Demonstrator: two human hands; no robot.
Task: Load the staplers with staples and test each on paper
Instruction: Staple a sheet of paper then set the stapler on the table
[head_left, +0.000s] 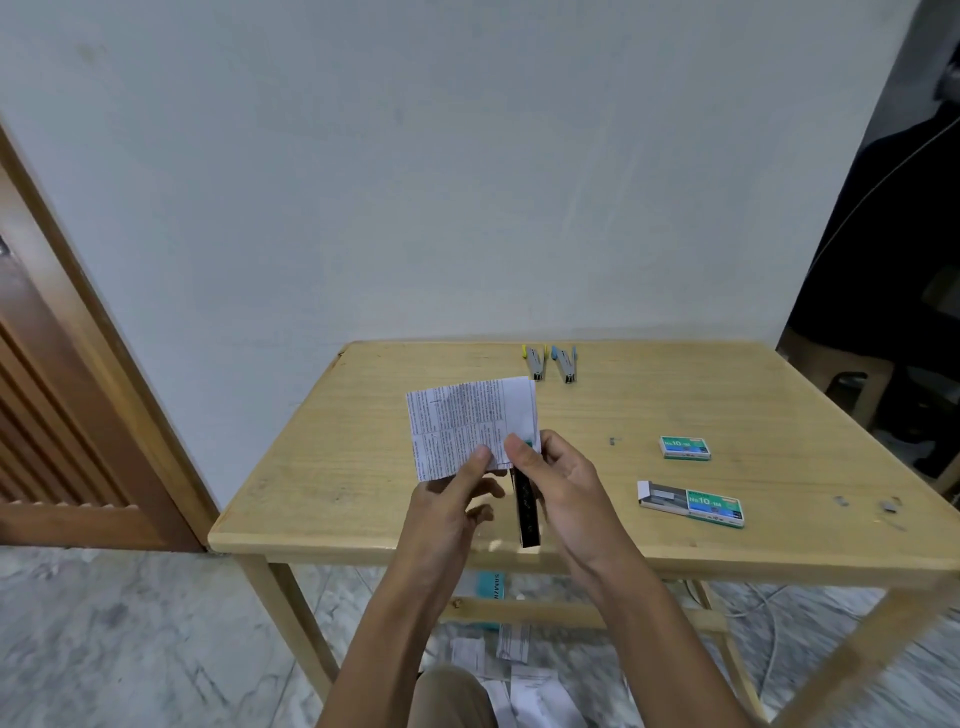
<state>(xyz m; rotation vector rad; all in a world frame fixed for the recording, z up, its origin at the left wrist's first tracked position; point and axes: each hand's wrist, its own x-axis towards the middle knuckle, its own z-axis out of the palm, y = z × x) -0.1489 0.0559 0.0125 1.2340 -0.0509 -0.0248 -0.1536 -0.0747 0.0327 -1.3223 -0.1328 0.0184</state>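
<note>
The left hand (451, 501) pinches the lower edge of a white printed paper sheet (467, 415) above the pale wooden bench (322, 467). The right hand (569, 480) has its fingers curled round a slim black stapler (527, 512), whose top meets the sheet's lower right corner.

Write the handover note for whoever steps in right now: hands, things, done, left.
Left hand: pinches the printed paper by its lower edge, above the table.
Right hand: grips the black stapler, its head at the paper's lower right corner.
Yellow stapler and blue stapler: side by side at the table's far edge.
Open staple box lies nearer, closed staple box behind it; loose staples lie far right.
Done: cannot tell which staplers are loaded.
Left: probably press the black stapler on the paper, then check the other two.
</note>
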